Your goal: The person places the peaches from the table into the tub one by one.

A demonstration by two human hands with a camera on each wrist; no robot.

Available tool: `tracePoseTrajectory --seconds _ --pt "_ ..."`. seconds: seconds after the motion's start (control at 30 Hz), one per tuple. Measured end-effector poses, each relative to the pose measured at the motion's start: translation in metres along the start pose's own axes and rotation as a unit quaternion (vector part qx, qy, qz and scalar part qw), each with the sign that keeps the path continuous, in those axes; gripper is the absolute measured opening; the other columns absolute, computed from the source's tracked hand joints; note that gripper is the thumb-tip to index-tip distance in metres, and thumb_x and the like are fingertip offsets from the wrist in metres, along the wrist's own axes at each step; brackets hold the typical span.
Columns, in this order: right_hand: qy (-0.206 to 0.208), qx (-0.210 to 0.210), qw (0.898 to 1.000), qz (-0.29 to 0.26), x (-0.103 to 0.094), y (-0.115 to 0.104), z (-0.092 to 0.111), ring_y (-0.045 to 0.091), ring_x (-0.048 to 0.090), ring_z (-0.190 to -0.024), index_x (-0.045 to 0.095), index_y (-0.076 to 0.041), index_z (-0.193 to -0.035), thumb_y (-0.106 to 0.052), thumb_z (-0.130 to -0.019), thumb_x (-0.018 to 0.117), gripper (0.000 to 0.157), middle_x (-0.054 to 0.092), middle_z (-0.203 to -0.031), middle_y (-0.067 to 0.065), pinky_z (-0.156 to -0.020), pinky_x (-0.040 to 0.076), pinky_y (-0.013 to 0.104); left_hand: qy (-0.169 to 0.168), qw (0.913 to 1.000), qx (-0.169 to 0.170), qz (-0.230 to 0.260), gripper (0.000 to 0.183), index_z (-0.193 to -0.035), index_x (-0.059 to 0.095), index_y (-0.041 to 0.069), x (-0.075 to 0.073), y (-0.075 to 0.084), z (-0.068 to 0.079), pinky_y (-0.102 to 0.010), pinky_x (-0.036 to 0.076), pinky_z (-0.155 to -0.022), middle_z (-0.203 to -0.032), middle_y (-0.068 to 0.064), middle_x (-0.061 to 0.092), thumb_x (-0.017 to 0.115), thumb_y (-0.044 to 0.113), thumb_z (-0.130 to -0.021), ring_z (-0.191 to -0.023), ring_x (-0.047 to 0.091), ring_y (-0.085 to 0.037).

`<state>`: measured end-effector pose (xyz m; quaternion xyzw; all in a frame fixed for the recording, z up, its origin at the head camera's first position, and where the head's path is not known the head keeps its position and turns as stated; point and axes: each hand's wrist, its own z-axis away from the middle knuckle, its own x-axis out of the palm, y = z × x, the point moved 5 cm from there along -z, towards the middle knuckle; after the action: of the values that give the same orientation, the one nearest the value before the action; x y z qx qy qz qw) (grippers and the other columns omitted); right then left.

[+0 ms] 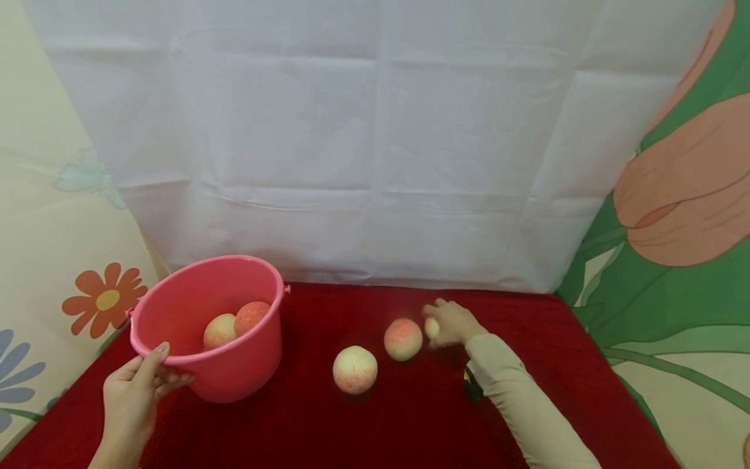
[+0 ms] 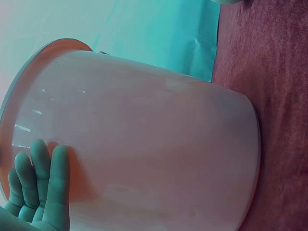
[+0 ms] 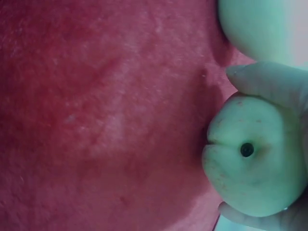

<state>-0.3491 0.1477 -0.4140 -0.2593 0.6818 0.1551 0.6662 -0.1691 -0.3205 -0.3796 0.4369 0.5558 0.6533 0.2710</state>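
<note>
At the left of the head view a pink plastic bucket (image 1: 249, 361) stands with its mouth tilted toward me. My left hand (image 1: 130, 398) pinches its near rim, thumb over the edge and fingers along the outer wall, as the left wrist view also shows. Two peaches lie inside, one pale (image 1: 220, 332) and one redder (image 1: 252, 317). On the right, my right hand (image 1: 456, 322) grips a pale peach (image 3: 255, 168) between thumb and fingers, low over the cloth. Most of that peach is hidden behind the hand in the head view.
A red cloth (image 1: 310, 430) covers the table. Between bucket and right hand lie a pale peach (image 1: 355, 370) and a reddish peach (image 1: 403, 339), the latter close beside the right hand. A creased white sheet (image 1: 375, 143) hangs behind, with flower-patterned cloth at both sides.
</note>
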Motion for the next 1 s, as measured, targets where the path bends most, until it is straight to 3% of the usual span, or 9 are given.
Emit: tracePoseTrajectory --seconds 0.13,0.43,0.73,0.8,0.93,1.0 --pt "0.017 -0.010 1.000 -0.002 -0.011 -0.002 0.001 0.020 0.052 -0.070 0.059 -0.013 -0.099 -0.031 -0.053 0.081 0.055 0.049 -0.089 0.006 -0.051 0.044 0.031 0.000 1.0000 -0.007 0.001 0.026 -0.067 0.066 0.009 0.002 0.003 0.002 -0.028 0.055 -0.054 -0.051 -0.004 0.056 0.060 0.022 -0.089 -0.052 0.064 -0.016" --pt "0.028 -0.025 0.999 0.010 -0.029 -0.007 0.002 0.022 0.052 -0.074 0.059 -0.014 -0.098 -0.034 -0.054 0.080 0.053 0.051 -0.090 0.005 -0.055 0.045 0.032 0.000 0.9998 -0.006 -0.018 0.024 -0.074 0.068 0.007 -0.015 -0.014 -0.014 -0.031 0.055 -0.057 -0.055 -0.005 0.060 0.061 0.025 -0.088 -0.056 0.066 -0.019" --pt "0.045 -0.044 0.998 0.021 -0.054 -0.014 0.002 0.021 0.052 -0.074 0.060 -0.013 -0.097 -0.034 -0.053 0.081 0.054 0.052 -0.089 0.004 -0.057 0.046 0.033 0.004 0.9997 -0.023 -0.004 0.025 -0.069 0.067 0.009 -0.001 0.001 0.001 -0.027 0.055 -0.055 -0.053 -0.004 0.058 0.060 0.024 -0.088 -0.053 0.064 -0.016" --pt "0.043 -0.045 0.998 0.019 -0.059 -0.016 0.003 0.021 0.053 -0.074 0.061 -0.012 -0.099 -0.034 -0.054 0.082 0.054 0.052 -0.089 0.004 -0.058 0.046 0.033 0.006 0.9996 -0.025 -0.010 0.024 -0.071 0.067 0.009 -0.008 -0.007 -0.007 -0.029 0.055 -0.056 -0.054 -0.005 0.058 0.061 0.025 -0.088 -0.055 0.065 -0.017" --pt "0.042 -0.048 0.998 0.015 -0.066 -0.018 0.003 0.022 0.054 -0.077 0.061 -0.012 -0.101 -0.033 -0.056 0.082 0.055 0.054 -0.093 0.006 -0.059 0.047 0.034 0.003 0.9998 -0.015 -0.015 0.025 -0.079 0.067 0.006 -0.039 -0.044 -0.042 -0.036 0.054 -0.060 -0.057 -0.007 0.060 0.066 0.030 -0.083 -0.060 0.067 -0.022" --pt "0.046 -0.050 0.998 0.016 -0.068 -0.019 0.003 0.022 0.055 -0.078 0.060 -0.012 -0.102 -0.033 -0.056 0.082 0.055 0.055 -0.094 0.007 -0.059 0.048 0.035 0.001 0.9998 -0.015 -0.012 0.026 -0.080 0.067 0.005 -0.047 -0.054 -0.050 -0.037 0.054 -0.060 -0.058 -0.008 0.060 0.067 0.031 -0.083 -0.061 0.067 -0.024"
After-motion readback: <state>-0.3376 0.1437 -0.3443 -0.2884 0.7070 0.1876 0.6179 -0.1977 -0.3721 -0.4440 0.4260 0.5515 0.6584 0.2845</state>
